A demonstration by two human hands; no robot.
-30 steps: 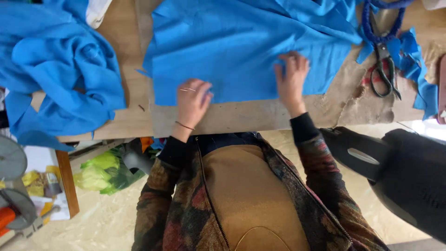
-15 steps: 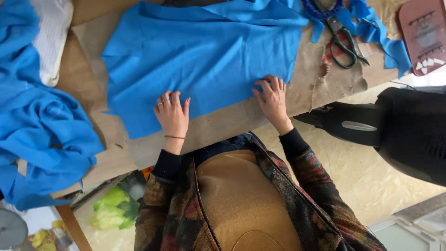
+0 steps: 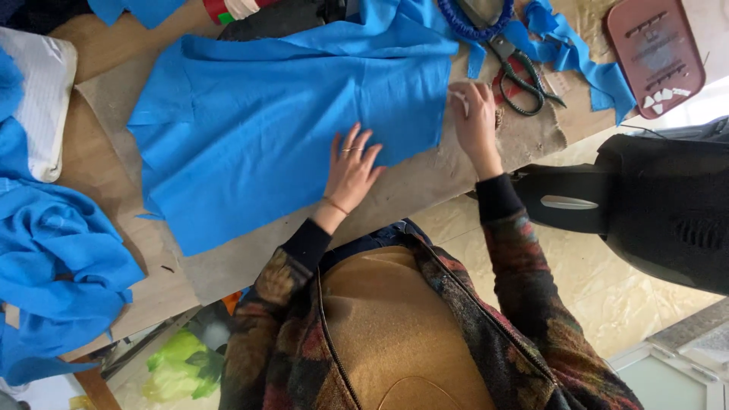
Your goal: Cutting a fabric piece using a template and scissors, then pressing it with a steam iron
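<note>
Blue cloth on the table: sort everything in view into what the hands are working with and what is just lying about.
In use:
- flat blue cloth, left hand pressed on it
- small white piece, pinched in right hand at the cloth's edge

Lying about:
- scissors
- blue scraps
- heaped blue cloth
- reddish tray
- black chair

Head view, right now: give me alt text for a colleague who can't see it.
A person's left hand lies flat on a large bright blue fabric sheet spread over a worn wooden table, while the right hand pinches a small white piece at the sheet's edge. Dark-handled metal scissors lie just beyond that hand, and crumpled blue cloth is heaped at the left.
</note>
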